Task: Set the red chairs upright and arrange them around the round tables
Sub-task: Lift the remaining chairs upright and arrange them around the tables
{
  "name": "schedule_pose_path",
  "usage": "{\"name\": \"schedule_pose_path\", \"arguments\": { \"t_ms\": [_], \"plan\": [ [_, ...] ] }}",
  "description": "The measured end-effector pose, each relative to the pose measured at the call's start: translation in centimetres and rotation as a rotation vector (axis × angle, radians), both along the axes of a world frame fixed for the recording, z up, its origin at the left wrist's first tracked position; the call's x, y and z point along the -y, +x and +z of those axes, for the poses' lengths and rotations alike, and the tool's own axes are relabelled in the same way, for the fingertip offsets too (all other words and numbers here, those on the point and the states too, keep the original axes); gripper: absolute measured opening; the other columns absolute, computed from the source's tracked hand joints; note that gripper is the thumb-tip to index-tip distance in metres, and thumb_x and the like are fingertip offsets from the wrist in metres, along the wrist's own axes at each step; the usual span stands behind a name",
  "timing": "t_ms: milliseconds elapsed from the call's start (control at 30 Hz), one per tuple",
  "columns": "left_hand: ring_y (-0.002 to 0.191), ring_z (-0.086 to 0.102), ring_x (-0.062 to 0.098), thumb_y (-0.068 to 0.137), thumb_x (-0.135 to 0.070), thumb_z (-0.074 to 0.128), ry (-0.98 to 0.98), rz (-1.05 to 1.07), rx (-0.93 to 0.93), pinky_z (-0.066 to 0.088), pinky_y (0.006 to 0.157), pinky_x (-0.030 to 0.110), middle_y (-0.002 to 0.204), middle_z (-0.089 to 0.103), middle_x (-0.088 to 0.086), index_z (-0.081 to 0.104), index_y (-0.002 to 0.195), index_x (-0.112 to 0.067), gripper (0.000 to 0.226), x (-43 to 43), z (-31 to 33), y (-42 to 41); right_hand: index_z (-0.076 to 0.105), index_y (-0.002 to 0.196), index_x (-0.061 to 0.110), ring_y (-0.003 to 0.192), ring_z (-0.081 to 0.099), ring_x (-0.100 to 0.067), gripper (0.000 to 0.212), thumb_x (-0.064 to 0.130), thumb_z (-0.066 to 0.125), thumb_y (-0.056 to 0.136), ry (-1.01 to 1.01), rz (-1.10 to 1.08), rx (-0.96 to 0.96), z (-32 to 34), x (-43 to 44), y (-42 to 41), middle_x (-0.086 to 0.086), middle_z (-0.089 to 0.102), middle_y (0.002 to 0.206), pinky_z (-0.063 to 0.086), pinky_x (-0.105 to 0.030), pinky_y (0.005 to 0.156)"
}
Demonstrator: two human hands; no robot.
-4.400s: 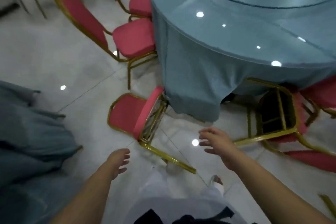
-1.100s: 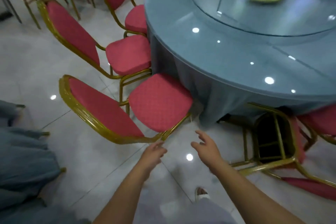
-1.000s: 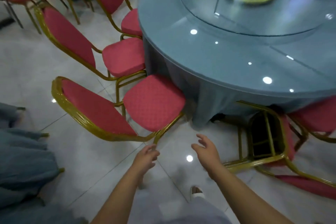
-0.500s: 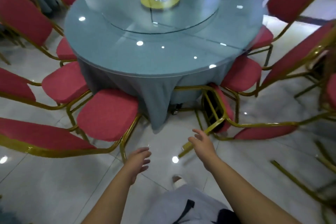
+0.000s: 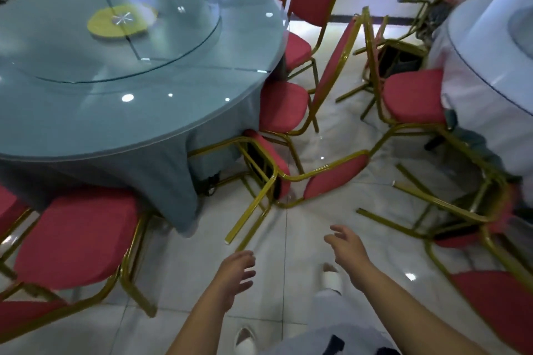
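A round table (image 5: 86,124) with a grey-blue cloth and glass top fills the upper left. An upright red chair (image 5: 78,236) with a gold frame stands at its near edge, lower left. A fallen red chair (image 5: 334,179) lies on its side by the table's right edge, gold legs pointing toward me. My left hand (image 5: 233,277) and my right hand (image 5: 346,248) are both empty with relaxed fingers, held over the floor just short of that fallen chair's legs.
Upright red chairs (image 5: 282,109) line the table's right side. Another fallen chair (image 5: 473,222) lies at the right, and a tipped one (image 5: 412,98) leans against a second table (image 5: 490,72) with a white cloth. A glass turntable (image 5: 121,46) tops the near table.
I have turned right, away from the chair I set upright, which now sits at the lower left. Both hands let go of it and moved toward the fallen chair on the right.
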State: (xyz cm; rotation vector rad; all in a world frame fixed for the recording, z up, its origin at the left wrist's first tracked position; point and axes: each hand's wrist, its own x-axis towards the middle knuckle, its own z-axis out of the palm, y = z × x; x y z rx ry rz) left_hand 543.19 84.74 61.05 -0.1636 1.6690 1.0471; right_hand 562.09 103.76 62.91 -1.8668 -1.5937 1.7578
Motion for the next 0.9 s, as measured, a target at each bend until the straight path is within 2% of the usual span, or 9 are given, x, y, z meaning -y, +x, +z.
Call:
{"name": "schedule_pose_path", "arguments": {
  "t_ms": [67,133,267,433,567,633,733,833,900],
  "plan": [
    [0.1,0.067,0.028,0.094,-0.018,0.061,-0.021,0.007,-0.045,0.057,0.078,0.036,0.11,0.067,0.012,0.065,0.111,-0.017,0.018,-3.1,0.0,0.2,0.056,0.132,0.024,0.119,0.054,-0.027,0.04,0.024,0.063,0.093,-0.023,-0.012,-0.025,-0.8,-2.4,0.8,-0.007,0.049,0.142,0.049,-0.043,0.093],
    [0.098,0.067,0.027,0.094,-0.017,0.061,-0.047,-0.001,-0.087,0.056,0.075,0.035,0.109,0.068,0.012,0.064,0.11,-0.017,0.017,-6.8,0.1,0.8,0.055,0.133,0.024,0.12,0.053,-0.026,0.041,0.024,0.063,0.092,-0.047,-0.004,-0.065,-1.3,-5.7,1.8,-0.007,0.048,0.143,0.047,-0.042,0.097],
    [0.096,0.067,0.027,0.094,-0.019,0.061,-0.091,-0.109,-0.124,0.056,0.075,0.036,0.109,0.067,0.012,0.064,0.112,-0.017,0.019,-15.9,0.2,3.4,0.057,0.13,0.024,0.117,0.055,-0.025,0.039,0.024,0.063,0.091,-0.019,-0.073,-0.122,-1.4,-15.0,5.0,-0.008,0.051,0.139,0.048,-0.042,0.094],
    [0.096,0.066,0.025,0.094,-0.017,0.06,-0.091,-0.217,-0.157,0.056,0.087,0.039,0.109,0.066,0.012,0.063,0.109,-0.018,0.016,-28.2,0.1,7.1,0.059,0.123,0.025,0.112,0.056,-0.025,0.033,0.025,0.063,0.09,-0.03,-0.197,-0.134,-2.5,-24.9,9.9,-0.007,0.056,0.131,0.049,-0.044,0.093],
    [0.084,0.062,0.021,0.093,-0.015,0.06,-0.117,-0.335,-0.143,0.054,0.073,0.031,0.098,0.065,0.007,0.064,0.107,-0.02,0.015,-35.0,-0.5,9.3,0.06,0.127,0.019,0.105,0.055,-0.022,0.038,0.021,0.063,0.09,-0.08,-0.268,-0.089,-4.0,-28.7,13.0,-0.009,0.058,0.123,0.046,-0.039,0.088],
    [0.077,0.058,0.019,0.092,-0.012,0.06,-0.156,-0.419,-0.145,0.05,0.066,0.029,0.09,0.063,0.006,0.064,0.108,-0.019,0.018,-37.9,-1.3,9.4,0.058,0.129,0.021,0.111,0.055,-0.023,0.038,0.022,0.063,0.091,-0.114,-0.268,-0.058,-4.8,-29.9,14.1,-0.008,0.056,0.131,0.048,-0.04,0.091],
    [0.074,0.053,0.019,0.091,-0.009,0.061,-0.212,-0.554,-0.168,0.044,0.066,0.028,0.086,0.059,0.006,0.065,0.108,-0.016,0.019,-43.3,-3.9,8.1,0.054,0.134,0.025,0.12,0.052,-0.02,0.043,0.027,0.063,0.092,-0.142,-0.182,-0.002,-6.3,-33.2,15.2,-0.006,0.048,0.143,0.045,-0.033,0.089],
    [0.076,0.051,0.02,0.092,-0.009,0.061,-0.242,-0.714,-0.213,0.04,0.064,0.026,0.088,0.055,0.005,0.061,0.094,-0.017,0.009,-50.0,-7.0,6.8,0.052,0.137,0.026,0.121,0.051,-0.019,0.047,0.029,0.065,0.092,-0.154,-0.172,0.091,-7.7,-37.5,16.4,-0.005,0.046,0.146,0.042,-0.028,0.086],
    [0.069,0.048,0.019,0.089,-0.007,0.062,-0.262,-0.816,-0.283,0.036,0.061,0.026,0.076,0.053,0.004,0.06,0.077,-0.019,0.017,-54.6,-10.1,6.2,0.053,0.137,0.025,0.123,0.052,-0.021,0.047,0.03,0.065,0.091,-0.162,-0.193,0.172,-8.6,-40.2,17.2,-0.006,0.048,0.145,0.041,-0.028,0.088]
  ]
}}
